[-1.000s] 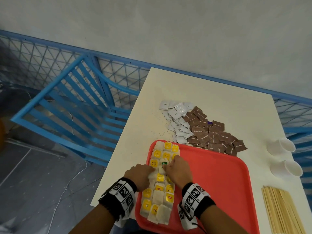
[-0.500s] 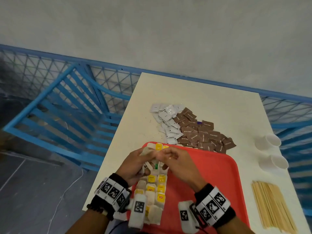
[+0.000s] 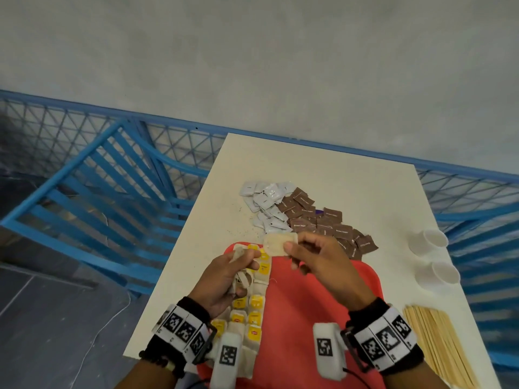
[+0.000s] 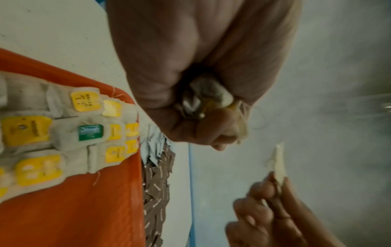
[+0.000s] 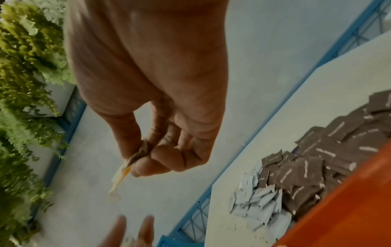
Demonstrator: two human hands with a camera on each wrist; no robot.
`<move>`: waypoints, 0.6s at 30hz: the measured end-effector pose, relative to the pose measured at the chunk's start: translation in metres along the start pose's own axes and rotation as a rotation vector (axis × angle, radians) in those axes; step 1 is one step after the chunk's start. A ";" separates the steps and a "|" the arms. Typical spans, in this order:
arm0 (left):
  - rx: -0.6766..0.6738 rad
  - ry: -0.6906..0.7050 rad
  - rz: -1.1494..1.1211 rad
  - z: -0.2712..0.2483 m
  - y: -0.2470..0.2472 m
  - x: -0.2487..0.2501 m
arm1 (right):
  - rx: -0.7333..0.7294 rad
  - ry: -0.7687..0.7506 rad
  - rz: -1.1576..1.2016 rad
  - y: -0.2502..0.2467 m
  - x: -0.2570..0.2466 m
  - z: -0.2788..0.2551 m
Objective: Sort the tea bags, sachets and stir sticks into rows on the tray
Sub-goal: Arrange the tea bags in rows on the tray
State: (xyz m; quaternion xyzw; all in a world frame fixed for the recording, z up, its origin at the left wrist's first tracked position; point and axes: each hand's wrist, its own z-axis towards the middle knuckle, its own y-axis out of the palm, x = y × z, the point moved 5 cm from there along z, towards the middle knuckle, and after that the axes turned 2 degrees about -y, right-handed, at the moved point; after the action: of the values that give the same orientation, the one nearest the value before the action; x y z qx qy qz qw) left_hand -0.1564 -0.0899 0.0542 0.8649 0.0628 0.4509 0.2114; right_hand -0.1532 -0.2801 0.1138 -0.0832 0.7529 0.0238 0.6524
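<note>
Both hands pinch tea bags above the tray [image 3: 314, 318] — sachets [image 3: 309, 217] and cups [image 3: 432, 240] beyond.

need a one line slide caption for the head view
Both hands lifted over the red tray: right hand pinches a tea bag, left hand grips others.

We saw a cream desk [image 3: 323, 175] set against a blue mesh railing [image 3: 70, 127] below a grey plaster wall [image 3: 252, 51], with a blue slatted chair [image 3: 98, 192] at its left over a dark tiled floor [image 3: 42, 318] crossed by a thin white cable [image 3: 92, 341].
</note>
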 end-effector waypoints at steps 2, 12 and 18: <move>-0.037 0.081 0.075 -0.007 0.012 0.010 | 0.010 0.021 0.079 0.002 0.001 0.000; 0.256 0.184 0.279 -0.008 0.012 0.024 | 0.194 -0.408 -1.009 0.029 0.004 -0.015; 0.151 0.082 0.259 -0.013 0.016 0.017 | 0.268 -0.449 -0.913 0.045 0.017 -0.013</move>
State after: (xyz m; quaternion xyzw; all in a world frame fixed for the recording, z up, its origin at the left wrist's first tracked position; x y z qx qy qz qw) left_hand -0.1579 -0.0955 0.0803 0.8601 -0.0071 0.5033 0.0828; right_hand -0.1748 -0.2393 0.0959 -0.3113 0.4782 -0.3423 0.7465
